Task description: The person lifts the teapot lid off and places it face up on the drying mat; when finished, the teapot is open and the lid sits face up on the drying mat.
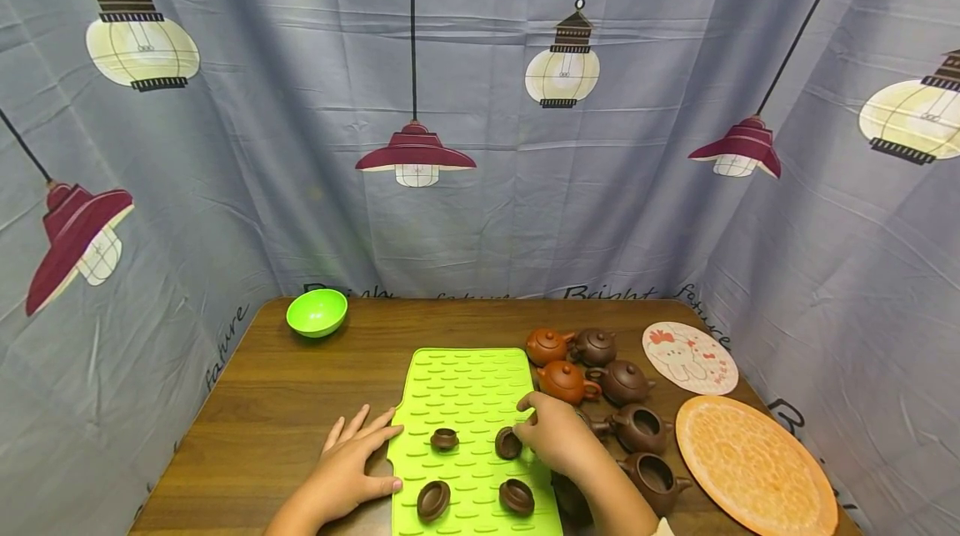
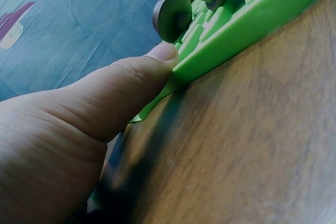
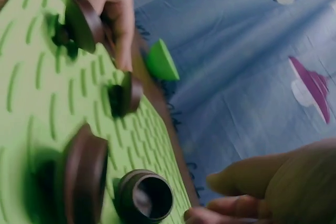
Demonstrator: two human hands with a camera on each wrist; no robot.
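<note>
On the lime-green mat [image 1: 471,390] lie several dark brown teapot lids, knobs down or tipped on their sides. My left hand [image 1: 341,469] spreads its fingers at the mat's left edge, and its thumb [image 2: 131,80] touches that edge in the left wrist view. Over the mat's right side is my right hand [image 1: 555,432], fingers bent and nothing between them. Its fingertips are right at one lid [image 1: 507,443]; in the right wrist view a gap shows between them and this lid [image 3: 146,196]. Other lids are a small one [image 1: 444,439], a front left one [image 1: 433,501] and a front right one [image 1: 517,498].
Right of the mat stand orange lidded teapots [image 1: 567,382], dark lidded teapots [image 1: 624,383] and lidless dark teapots [image 1: 651,482], some partly hidden by my right arm. Farther right lie a round orange mat [image 1: 757,465] and a pink patterned mat [image 1: 690,358]. A green bowl [image 1: 317,313] sits back left.
</note>
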